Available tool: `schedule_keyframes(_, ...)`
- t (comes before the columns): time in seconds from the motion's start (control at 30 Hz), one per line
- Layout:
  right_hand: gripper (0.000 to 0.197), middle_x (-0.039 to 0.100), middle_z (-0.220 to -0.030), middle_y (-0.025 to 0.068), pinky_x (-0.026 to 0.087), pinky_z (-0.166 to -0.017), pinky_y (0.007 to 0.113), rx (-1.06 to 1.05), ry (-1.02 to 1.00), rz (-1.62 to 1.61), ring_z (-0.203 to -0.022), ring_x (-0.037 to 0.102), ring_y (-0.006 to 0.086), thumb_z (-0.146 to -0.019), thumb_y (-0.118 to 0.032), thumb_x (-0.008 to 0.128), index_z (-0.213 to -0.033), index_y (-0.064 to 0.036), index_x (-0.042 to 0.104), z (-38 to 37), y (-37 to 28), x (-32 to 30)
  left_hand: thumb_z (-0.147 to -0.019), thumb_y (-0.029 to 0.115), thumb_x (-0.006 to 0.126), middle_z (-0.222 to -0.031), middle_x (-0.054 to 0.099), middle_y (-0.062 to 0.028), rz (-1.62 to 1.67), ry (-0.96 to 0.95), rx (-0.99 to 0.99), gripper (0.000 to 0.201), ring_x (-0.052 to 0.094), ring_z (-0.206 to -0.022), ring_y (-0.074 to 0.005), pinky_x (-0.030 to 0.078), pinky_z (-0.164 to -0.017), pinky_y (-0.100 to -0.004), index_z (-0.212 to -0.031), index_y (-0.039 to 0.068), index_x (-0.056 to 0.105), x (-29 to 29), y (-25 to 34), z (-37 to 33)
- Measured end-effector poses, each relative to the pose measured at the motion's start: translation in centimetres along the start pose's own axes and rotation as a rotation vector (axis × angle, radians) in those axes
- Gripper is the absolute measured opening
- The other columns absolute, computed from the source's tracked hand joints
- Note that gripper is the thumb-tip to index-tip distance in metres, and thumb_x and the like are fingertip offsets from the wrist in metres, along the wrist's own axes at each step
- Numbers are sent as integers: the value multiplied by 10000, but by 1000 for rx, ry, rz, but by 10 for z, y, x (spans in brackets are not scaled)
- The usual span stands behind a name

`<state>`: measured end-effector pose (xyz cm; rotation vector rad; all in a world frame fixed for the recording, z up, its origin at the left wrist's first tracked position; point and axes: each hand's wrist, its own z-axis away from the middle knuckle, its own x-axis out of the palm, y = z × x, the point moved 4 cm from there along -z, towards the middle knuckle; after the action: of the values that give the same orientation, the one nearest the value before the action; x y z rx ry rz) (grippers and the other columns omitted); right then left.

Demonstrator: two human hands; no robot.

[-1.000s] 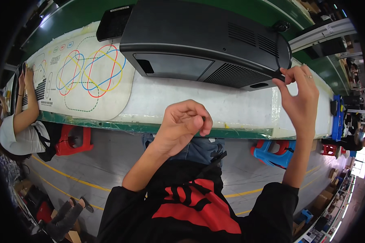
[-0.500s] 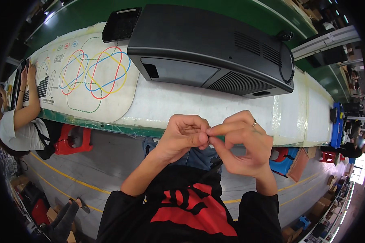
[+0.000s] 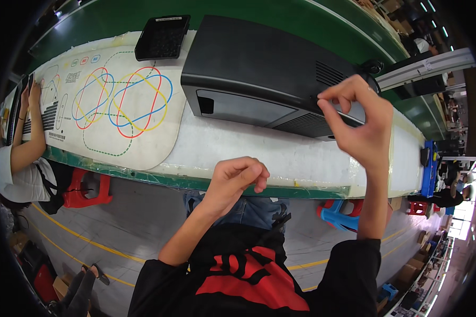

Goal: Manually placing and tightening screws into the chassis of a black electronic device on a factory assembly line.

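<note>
A large dark grey machine housing (image 3: 248, 63) with vent slots and a glossy front panel lies on the table. My right hand (image 3: 367, 119) is over its right part, thumb and forefinger pinched together at the top surface near the front edge. Whatever sits between those fingertips is too small to name. In front of the table edge, apart from the housing, my left hand (image 3: 235, 182) is curled with the thumb pressed against the fingers. Its inside is hidden, so anything held there cannot be made out.
Left of the housing, a black tray (image 3: 163, 39) holds small dark pieces. A white mat (image 3: 98, 140) printed with coloured loops covers the table's left part. At far left are another person's arms (image 3: 34, 124). Red (image 3: 90, 191) and blue (image 3: 333, 215) stools stand by the table.
My hands have parted. The right one has moved up and to the right, from the left hand's fingertips to the housing's top; the left stays near the table edge.
</note>
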<state>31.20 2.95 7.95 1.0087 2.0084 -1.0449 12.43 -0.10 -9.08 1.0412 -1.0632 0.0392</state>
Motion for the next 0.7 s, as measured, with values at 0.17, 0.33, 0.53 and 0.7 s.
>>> schedule_keyframes(0.17,295,541,-668,62,441,-617,254,13,-165,7,-711,649,163,-698,105,687,-688,-16,418,-21,-5,2,-984,197,526,-827,598,-102,-43,1,25,291,558,-711,-169,441,-652,-281,-884,-56,629,-17,-1,16)
schedule_keyframes(0.33,289,481,-633,83,432,-631,291,-84,-252,153,-676,606,240,-674,121,655,-685,-16,401,-30,-17,4,-994,211,513,-827,610,-97,-1,10,29,311,558,-731,-159,449,-689,-283,-923,-64,639,-35,-5,21)
schedule_keyframes(0.53,227,506,-645,129,436,-596,367,-53,-385,92,-642,535,311,-700,107,612,-773,-11,432,-39,-18,12,-1007,238,491,-829,620,-92,-17,6,40,347,559,-758,-153,454,-728,-288,-960,-68,646,-46,1,24)
schedule_keyframes(0.7,371,546,-667,103,446,-547,341,133,-703,9,-618,574,253,-610,125,691,-798,-21,406,-77,2,20,-983,283,484,-809,591,-127,-50,64,15,407,557,-719,-194,449,-673,-305,-885,-88,621,-54,1,25)
